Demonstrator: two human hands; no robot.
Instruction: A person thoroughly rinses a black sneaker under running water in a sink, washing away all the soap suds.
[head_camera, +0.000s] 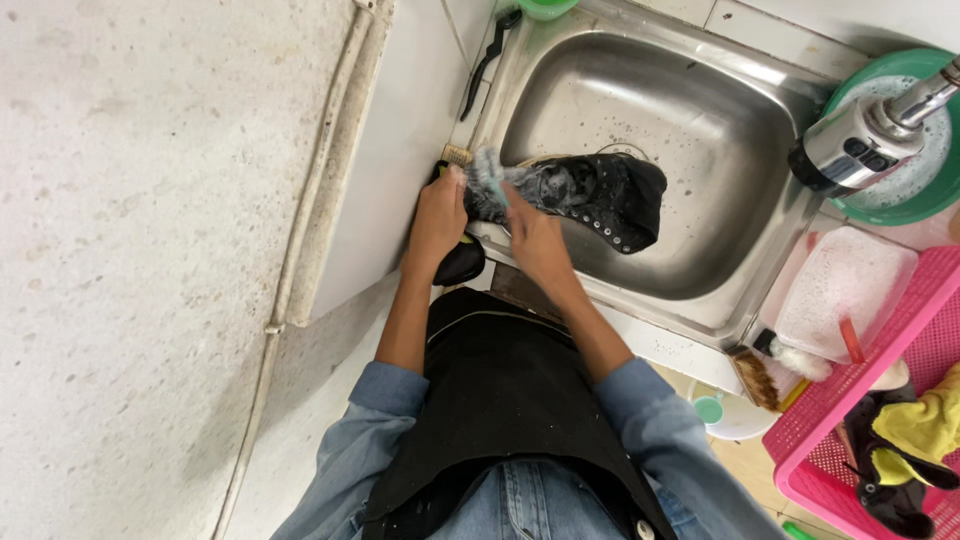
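My left hand clamps heel end of black shoe against near sink rim, steadying it. My right hand closed on teal brush, bristles on soapy upper. Shoe toe hangs over basin so suds drain. Beyond: faucet, green basin, pink basket on counter at right.

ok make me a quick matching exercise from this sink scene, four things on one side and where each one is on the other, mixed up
Things:
1. black shoe
2. tap
3. pink basket
4. left hand

Places:
A. at the sink's left edge, gripping the shoe's end
B. far right, beside the sink
C. lying soapy inside the sink
D. above the sink's right side

Pairs: 1-C, 2-D, 3-B, 4-A
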